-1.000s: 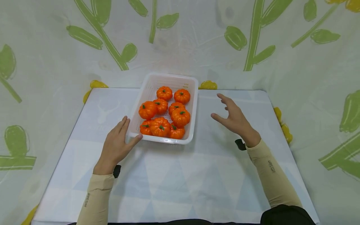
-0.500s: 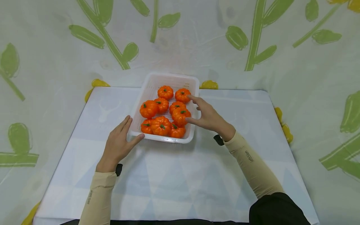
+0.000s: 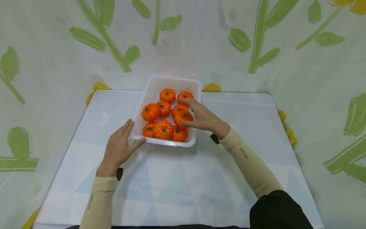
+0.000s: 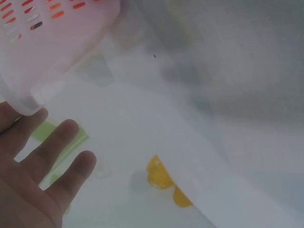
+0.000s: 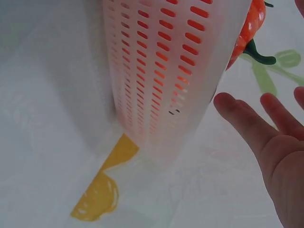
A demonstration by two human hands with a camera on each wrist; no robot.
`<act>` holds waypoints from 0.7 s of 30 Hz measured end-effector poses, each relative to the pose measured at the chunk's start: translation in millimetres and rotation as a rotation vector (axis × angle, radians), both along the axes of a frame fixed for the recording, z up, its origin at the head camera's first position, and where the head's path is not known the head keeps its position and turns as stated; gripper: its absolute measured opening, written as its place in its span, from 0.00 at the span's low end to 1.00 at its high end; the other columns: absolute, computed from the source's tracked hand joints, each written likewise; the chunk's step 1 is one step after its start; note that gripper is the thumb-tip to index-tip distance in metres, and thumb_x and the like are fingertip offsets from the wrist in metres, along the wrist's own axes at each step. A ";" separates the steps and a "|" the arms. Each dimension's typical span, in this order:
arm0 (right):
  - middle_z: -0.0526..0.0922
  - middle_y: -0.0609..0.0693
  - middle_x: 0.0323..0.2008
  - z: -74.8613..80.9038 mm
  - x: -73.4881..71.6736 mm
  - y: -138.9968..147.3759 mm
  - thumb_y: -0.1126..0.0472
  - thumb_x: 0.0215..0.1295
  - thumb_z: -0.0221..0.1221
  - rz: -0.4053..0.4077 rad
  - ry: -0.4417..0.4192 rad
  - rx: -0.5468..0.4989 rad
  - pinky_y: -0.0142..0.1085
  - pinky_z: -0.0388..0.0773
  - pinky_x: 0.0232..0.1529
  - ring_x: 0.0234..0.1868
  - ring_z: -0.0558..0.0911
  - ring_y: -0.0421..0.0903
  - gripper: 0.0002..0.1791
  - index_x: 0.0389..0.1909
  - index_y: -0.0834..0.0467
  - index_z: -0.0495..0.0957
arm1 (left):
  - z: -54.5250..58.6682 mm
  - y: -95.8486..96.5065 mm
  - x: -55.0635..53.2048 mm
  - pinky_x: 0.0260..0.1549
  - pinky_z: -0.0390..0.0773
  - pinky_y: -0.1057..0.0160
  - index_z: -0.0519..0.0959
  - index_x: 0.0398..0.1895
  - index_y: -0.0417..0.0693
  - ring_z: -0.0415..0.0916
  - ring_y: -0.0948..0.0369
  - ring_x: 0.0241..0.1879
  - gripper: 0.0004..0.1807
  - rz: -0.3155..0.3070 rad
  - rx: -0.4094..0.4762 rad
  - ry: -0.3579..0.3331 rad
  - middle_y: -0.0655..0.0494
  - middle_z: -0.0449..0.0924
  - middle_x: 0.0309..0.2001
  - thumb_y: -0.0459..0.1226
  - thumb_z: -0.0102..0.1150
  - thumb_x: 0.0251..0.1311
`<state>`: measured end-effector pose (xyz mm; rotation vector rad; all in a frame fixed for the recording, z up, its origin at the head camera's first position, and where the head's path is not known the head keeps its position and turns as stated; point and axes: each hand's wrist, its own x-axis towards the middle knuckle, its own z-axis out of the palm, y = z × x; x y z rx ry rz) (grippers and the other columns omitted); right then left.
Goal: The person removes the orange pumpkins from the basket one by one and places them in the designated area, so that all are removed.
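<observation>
1. Nine glossy orange, ribbed toy pumpkins with green stems are held in a rectangular white plastic basket with slotted walls [image 3: 168,143], which is set at the far edge of a table covered with a pale blue-and-white patterned cloth [image 3: 183,190].
2. The right hand [image 3: 201,117] is held over the basket's right rim, thumb and fingers spread wide – nothing is gripped. The upper orange pumpkin of the right-hand cluster [image 3: 183,117] is partly covered by the thumb, and the far-right orange pumpkin [image 3: 185,95] by the fingers. Whether either is touched cannot be told.
3. The left hand [image 3: 118,149] is placed at the basket's near-left corner, fingers straight and thumb spread away from them. Contact with the rim is suggested by the left wrist view, but nothing is grasped.
4. The step in hand is judged to be a reach for a pumpkin, with the basket steadied from the left.
5. For the next move, the right fingers would need to be lowered and closed around one pumpkin – the upper one seems best placed – with its neighbours left undisturbed.
</observation>
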<state>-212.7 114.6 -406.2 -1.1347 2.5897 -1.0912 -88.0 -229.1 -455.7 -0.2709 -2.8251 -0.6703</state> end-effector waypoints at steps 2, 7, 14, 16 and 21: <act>0.66 0.52 0.72 0.2 -0.8 -4.0 0.52 0.60 0.73 0.009 -0.007 0.031 0.48 0.71 0.66 0.69 0.69 0.54 0.46 0.76 0.53 0.61 | 0.4 0.5 0.5 0.64 0.66 0.37 0.63 0.75 0.36 0.65 0.38 0.68 0.50 0.002 0.000 -0.001 0.42 0.61 0.75 0.60 0.66 0.60; 0.64 0.53 0.73 -0.3 -1.8 -11.2 0.52 0.61 0.72 0.032 0.019 0.101 0.47 0.69 0.68 0.71 0.66 0.50 0.45 0.76 0.51 0.62 | 1.2 1.5 1.3 0.63 0.66 0.36 0.63 0.75 0.36 0.65 0.37 0.68 0.50 0.004 -0.003 -0.002 0.42 0.62 0.75 0.61 0.65 0.60; 0.66 0.51 0.72 -3.1 -7.2 -12.9 0.50 0.61 0.72 0.067 0.035 0.185 0.45 0.69 0.68 0.71 0.65 0.50 0.44 0.75 0.52 0.63 | 0.5 1.4 -0.2 0.64 0.66 0.37 0.64 0.75 0.36 0.65 0.38 0.68 0.50 -0.001 -0.009 0.004 0.42 0.61 0.75 0.60 0.66 0.60; 0.66 0.50 0.72 -4.0 -8.3 -13.9 0.49 0.61 0.72 0.069 0.026 0.218 0.44 0.70 0.67 0.70 0.66 0.50 0.42 0.74 0.52 0.65 | 0.3 1.0 0.1 0.64 0.66 0.36 0.64 0.75 0.36 0.66 0.38 0.68 0.50 -0.002 -0.011 0.004 0.42 0.62 0.75 0.60 0.66 0.60; 0.67 0.53 0.72 -5.3 -9.1 -17.3 0.50 0.60 0.73 0.083 0.008 0.304 0.46 0.70 0.68 0.68 0.69 0.53 0.41 0.72 0.54 0.68 | -0.2 0.8 -0.1 0.63 0.67 0.36 0.64 0.75 0.35 0.66 0.37 0.67 0.50 -0.003 -0.011 0.017 0.42 0.62 0.75 0.60 0.67 0.59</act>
